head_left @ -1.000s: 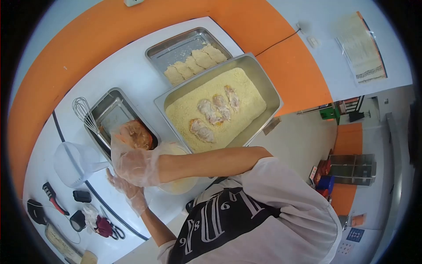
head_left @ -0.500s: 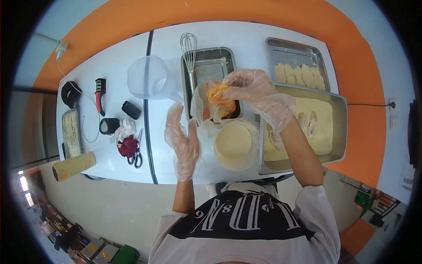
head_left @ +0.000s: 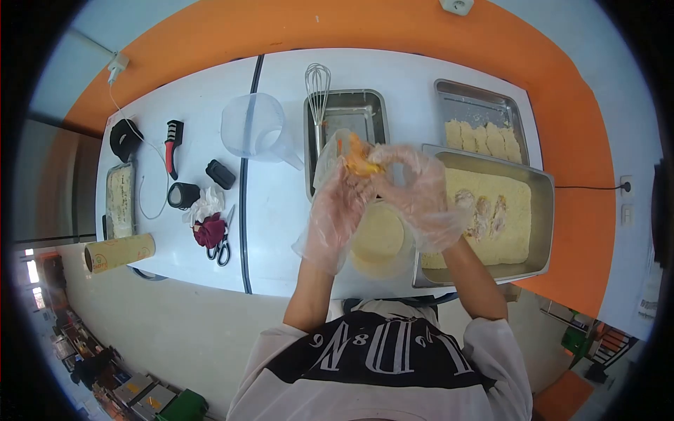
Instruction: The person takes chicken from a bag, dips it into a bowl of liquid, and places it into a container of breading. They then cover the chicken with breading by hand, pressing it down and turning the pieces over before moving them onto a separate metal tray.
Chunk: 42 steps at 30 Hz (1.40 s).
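Both my hands wear clear plastic gloves and meet over the front of a metal tray. My right hand grips a wet orange-yellow piece of food, perhaps marinated meat, by its right side. My left hand is under and beside the same piece, its fingers curled up against it and partly hidden. Behind the hands stands a translucent bag or container with orange contents. Below them is a round bowl of pale yellow contents, partly covered by my hands.
At right, a deep metal pan holds yellow powder with several coated pieces. Behind it, another tray holds pale coated strips. A whisk leans in the metal tray. A plastic jug, scissors and a cardboard-like roll lie left.
My left hand has moved right and up to meet the orange piece. My right hand has come lower with it. The view has shifted slightly.
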Tool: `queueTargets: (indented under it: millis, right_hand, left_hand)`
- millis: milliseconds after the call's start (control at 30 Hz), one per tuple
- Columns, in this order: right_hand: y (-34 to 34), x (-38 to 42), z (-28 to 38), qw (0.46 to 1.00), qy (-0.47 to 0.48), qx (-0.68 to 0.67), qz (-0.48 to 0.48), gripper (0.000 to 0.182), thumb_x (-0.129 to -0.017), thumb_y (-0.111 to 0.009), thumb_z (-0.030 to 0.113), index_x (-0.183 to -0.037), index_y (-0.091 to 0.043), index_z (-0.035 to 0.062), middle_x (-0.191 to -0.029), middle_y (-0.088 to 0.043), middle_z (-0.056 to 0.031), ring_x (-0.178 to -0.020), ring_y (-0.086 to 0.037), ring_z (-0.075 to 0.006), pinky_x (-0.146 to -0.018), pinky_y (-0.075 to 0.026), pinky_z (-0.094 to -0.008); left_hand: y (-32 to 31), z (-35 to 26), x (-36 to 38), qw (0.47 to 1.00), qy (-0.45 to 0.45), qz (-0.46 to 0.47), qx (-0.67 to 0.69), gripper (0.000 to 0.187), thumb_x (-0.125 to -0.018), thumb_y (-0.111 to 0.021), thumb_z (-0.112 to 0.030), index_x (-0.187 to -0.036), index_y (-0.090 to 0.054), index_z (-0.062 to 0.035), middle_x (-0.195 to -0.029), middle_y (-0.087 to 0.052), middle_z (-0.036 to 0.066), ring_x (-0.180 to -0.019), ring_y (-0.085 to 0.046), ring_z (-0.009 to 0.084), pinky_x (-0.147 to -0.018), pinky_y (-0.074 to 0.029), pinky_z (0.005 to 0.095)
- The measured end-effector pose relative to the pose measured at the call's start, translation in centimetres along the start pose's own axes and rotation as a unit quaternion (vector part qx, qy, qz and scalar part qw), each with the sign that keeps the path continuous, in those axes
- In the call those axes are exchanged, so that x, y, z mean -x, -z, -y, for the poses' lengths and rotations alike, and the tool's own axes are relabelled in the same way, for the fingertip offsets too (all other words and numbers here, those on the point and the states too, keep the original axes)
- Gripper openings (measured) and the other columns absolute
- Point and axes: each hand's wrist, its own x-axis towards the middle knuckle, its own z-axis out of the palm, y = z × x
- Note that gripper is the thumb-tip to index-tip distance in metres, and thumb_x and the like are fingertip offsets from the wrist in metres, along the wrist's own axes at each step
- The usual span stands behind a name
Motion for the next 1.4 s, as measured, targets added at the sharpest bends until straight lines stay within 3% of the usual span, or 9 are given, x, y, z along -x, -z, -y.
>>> queueTargets:
  millis: [167, 300, 500, 567, 667, 833, 1067, 1267, 1400]
  right_hand:
    - [1.3, 2.2, -1.8, 0.943, 0.231, 0.239, 0.010, 0.037, -0.076, -0.079, -0.007, -0.109, -0.074, 0.0075, -0.115, -0.074, -0.0130, -0.114, -0.070, -0.0334, -0.101, -0.057, -0.0404]
    - [1.4, 3.3, -3.7, 0.934, 0.233, 0.271, -0.022, 0.037, -0.077, -0.078, -0.007, -0.111, -0.074, 0.0075, -0.114, -0.072, -0.0132, -0.114, -0.069, -0.0371, -0.101, -0.057, -0.0426]
    - [0.0, 3.5, -2.8, 0.987, 0.104, 0.102, -0.067, 0.029, -0.086, -0.081, 0.002, -0.113, -0.072, 0.0020, -0.114, -0.071, -0.0138, -0.112, -0.070, -0.0317, -0.098, -0.058, -0.0405]
    - [-0.8, 3.1, -2.7, 0.986, -0.020, 0.092, -0.140, 0.031, -0.093, -0.082, 0.010, -0.120, -0.072, -0.0023, -0.116, -0.073, -0.0137, -0.111, -0.070, -0.0241, -0.097, -0.057, -0.0372]
    - [-0.7, 2.1, -4.0, 0.990, -0.119, -0.039, -0.060, 0.042, -0.094, -0.086, 0.019, -0.125, -0.071, -0.0066, -0.116, -0.076, -0.0130, -0.107, -0.070, -0.0179, -0.093, -0.057, -0.0333]
    - [0.1, 1.6, -3.1, 0.987, -0.158, -0.015, -0.034, 0.047, -0.090, -0.090, 0.020, -0.125, -0.072, -0.0061, -0.113, -0.078, -0.0099, -0.101, -0.070, -0.0135, -0.088, -0.058, -0.0295]
    - [1.6, 1.1, -3.6, 0.952, -0.269, -0.145, -0.022, 0.051, -0.083, -0.096, 0.016, -0.124, -0.073, -0.0017, -0.110, -0.077, -0.0073, -0.097, -0.070, -0.0139, -0.087, -0.058, -0.0288]
    - [0.5, 1.7, -4.0, 0.996, -0.069, 0.044, -0.038, 0.047, -0.090, -0.091, 0.020, -0.126, -0.071, -0.0032, -0.110, -0.077, -0.0089, -0.096, -0.072, -0.0165, -0.087, -0.060, -0.0308]
    - [-0.7, 1.2, -2.2, 0.992, -0.115, -0.038, -0.038, 0.037, -0.097, -0.083, 0.022, -0.123, -0.073, -0.0035, -0.106, -0.077, -0.0132, -0.093, -0.073, -0.0199, -0.084, -0.059, -0.0339]
  left_hand:
    - [-0.6, -1.4, -1.1, 0.999, 0.009, 0.037, -0.035, 0.049, -0.115, -0.056, -0.031, -0.153, -0.051, -0.0005, -0.141, -0.068, 0.013, -0.128, -0.067, 0.0213, -0.110, -0.055, 0.0353]
    - [0.0, -1.2, -0.9, 0.999, 0.021, -0.021, -0.040, 0.047, -0.112, -0.062, -0.024, -0.151, -0.053, 0.0006, -0.140, -0.068, 0.011, -0.126, -0.068, 0.0209, -0.108, -0.056, 0.0344]
    - [-1.6, -1.1, -0.7, 0.995, -0.022, -0.005, -0.095, 0.043, -0.110, -0.062, -0.015, -0.149, -0.054, 0.0002, -0.136, -0.069, 0.009, -0.123, -0.068, 0.0199, -0.107, -0.055, 0.0335]
    - [-1.9, -0.6, -0.6, 0.993, -0.037, 0.006, -0.114, 0.042, -0.109, -0.061, -0.013, -0.149, -0.055, -0.0002, -0.135, -0.069, 0.008, -0.121, -0.068, 0.0195, -0.106, -0.055, 0.0335]
    - [-2.1, 0.1, -0.5, 0.990, -0.076, -0.017, -0.114, 0.041, -0.107, -0.060, -0.008, -0.145, -0.055, 0.0074, -0.137, -0.067, 0.016, -0.127, -0.065, 0.0237, -0.113, -0.051, 0.0379]
    - [-1.6, 0.3, -0.3, 0.954, -0.103, -0.052, -0.277, 0.042, -0.104, -0.063, -0.004, -0.144, -0.056, 0.0069, -0.134, -0.068, 0.013, -0.122, -0.068, 0.0208, -0.109, -0.054, 0.0347]
    - [-2.1, -0.2, 0.0, 0.984, -0.079, -0.071, -0.143, 0.039, -0.104, -0.066, -0.006, -0.142, -0.061, 0.0046, -0.131, -0.071, 0.013, -0.117, -0.070, 0.0205, -0.104, -0.058, 0.0328]
    - [-1.4, 0.2, -0.2, 0.981, -0.099, -0.079, -0.147, 0.036, -0.106, -0.066, -0.005, -0.140, -0.063, 0.0048, -0.129, -0.072, 0.012, -0.117, -0.071, 0.0199, -0.103, -0.058, 0.0325]
    - [-0.9, 1.4, -0.2, 0.959, -0.127, -0.092, -0.235, 0.035, -0.105, -0.070, -0.008, -0.137, -0.066, 0.0037, -0.124, -0.074, 0.010, -0.114, -0.070, 0.0163, -0.099, -0.056, 0.0304]
